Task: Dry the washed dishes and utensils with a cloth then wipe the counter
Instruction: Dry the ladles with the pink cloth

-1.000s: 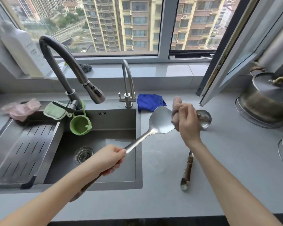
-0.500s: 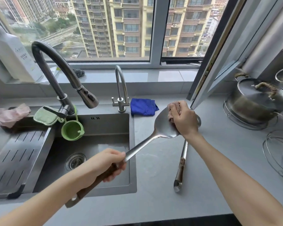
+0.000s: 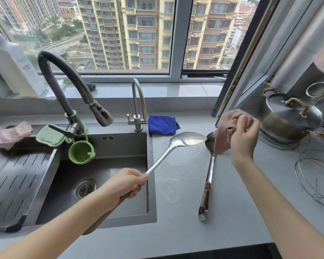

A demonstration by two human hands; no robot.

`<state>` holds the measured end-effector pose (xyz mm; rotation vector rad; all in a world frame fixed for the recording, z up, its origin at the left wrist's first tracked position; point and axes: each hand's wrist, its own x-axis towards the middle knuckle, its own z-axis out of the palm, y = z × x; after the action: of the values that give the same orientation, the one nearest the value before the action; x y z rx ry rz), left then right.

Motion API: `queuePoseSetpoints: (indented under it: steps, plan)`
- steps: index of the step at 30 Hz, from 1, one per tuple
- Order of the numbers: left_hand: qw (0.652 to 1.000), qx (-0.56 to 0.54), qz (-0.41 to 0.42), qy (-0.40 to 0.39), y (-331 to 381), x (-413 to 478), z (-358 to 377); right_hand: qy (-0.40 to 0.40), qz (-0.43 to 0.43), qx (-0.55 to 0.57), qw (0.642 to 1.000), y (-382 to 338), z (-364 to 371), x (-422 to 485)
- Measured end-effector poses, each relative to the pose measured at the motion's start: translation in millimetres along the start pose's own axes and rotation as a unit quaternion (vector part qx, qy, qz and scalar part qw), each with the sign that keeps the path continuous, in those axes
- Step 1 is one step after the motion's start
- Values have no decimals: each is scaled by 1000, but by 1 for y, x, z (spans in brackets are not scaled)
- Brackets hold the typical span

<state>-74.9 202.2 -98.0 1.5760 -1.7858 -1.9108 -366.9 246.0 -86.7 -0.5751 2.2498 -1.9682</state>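
Observation:
My left hand [image 3: 123, 185] grips the wooden handle of a steel spatula [image 3: 185, 140], whose flat blade hangs over the grey counter [image 3: 232, 212] just right of the sink. My right hand [image 3: 244, 136] holds a bunched pinkish-brown cloth [image 3: 227, 128], raised a little to the right of the blade and not touching it. A steel ladle [image 3: 208, 178] lies on the counter below the cloth, its bowl partly hidden behind it and its handle pointing toward me.
The steel sink [image 3: 105, 172] with a drain rack [image 3: 13, 184] fills the left. Two taps [image 3: 71, 101] rise behind it, with a green cup [image 3: 81, 153] and sponge [image 3: 50, 136]. A blue cloth [image 3: 163, 125] lies behind. A lidded pot [image 3: 290, 118] and wire racks [image 3: 318, 176] stand right.
My right hand has lifted the cloth off the spatula blade and moved it right. The spatula blade has tipped lower and flatter. The camera has shifted slightly.

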Motion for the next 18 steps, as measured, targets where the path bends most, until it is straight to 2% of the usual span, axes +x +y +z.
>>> queuePoseSetpoints:
  steps: [2,3,5,6,7,9,13,16,18]
  plan:
    - [997,60,26,39,1,4,6,-52,-152,-48,986,-4,1,-46]
    - [992,104,42,61,3,7,9,-96,-252,-81,959,-3,5,-71]
    - [967,218,74,111,8,8,15,-197,-434,-184,860,15,21,-110]
    - [950,270,85,132,11,8,17,-234,-471,-215,823,28,28,-119]
    - [937,305,89,146,12,9,18,-263,-474,-232,807,37,33,-123]
    - [926,336,84,149,11,8,19,-273,-463,-248,806,47,34,-116]
    - [912,365,116,145,12,8,19,-224,-463,-253,819,48,24,-83]
    - [922,344,140,112,18,11,19,-214,-403,-202,867,42,16,-68]
    - [945,293,127,78,18,15,18,-215,-312,-176,909,37,16,-65]
